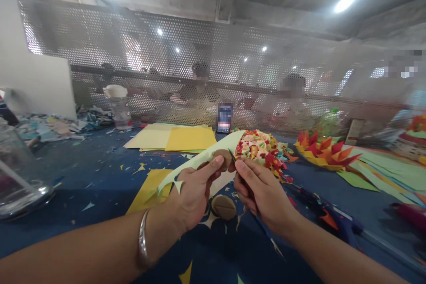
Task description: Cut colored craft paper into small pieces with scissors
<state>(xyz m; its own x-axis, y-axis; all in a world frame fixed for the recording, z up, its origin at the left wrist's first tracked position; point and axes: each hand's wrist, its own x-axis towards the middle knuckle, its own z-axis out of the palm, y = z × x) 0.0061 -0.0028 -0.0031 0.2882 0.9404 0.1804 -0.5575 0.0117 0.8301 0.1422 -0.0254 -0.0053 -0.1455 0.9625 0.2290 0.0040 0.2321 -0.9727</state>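
My left hand (196, 193), with a silver bangle on its wrist, pinches a round brown piece (223, 159) between thumb and fingers. At the right edge of that piece, my right hand (256, 186) is closed on a thin dark pointed tool (232, 155); its type is unclear. Another brown disc (224, 207) with a line across it lies on the blue table (96, 239) below the hands. A pale green sheet (196, 159) with cut edges curves behind my left hand. Beyond my right hand sits a pile of small red, cream and yellow paper pieces (259, 146).
Yellow sheets (191, 138), a phone (224, 118) and a lidded bottle (119, 106) stand or lie farther back. Orange and red pointed paper shapes (326, 151) and a blue glue gun (336, 217) are at right. People show behind a perforated screen (149, 53).
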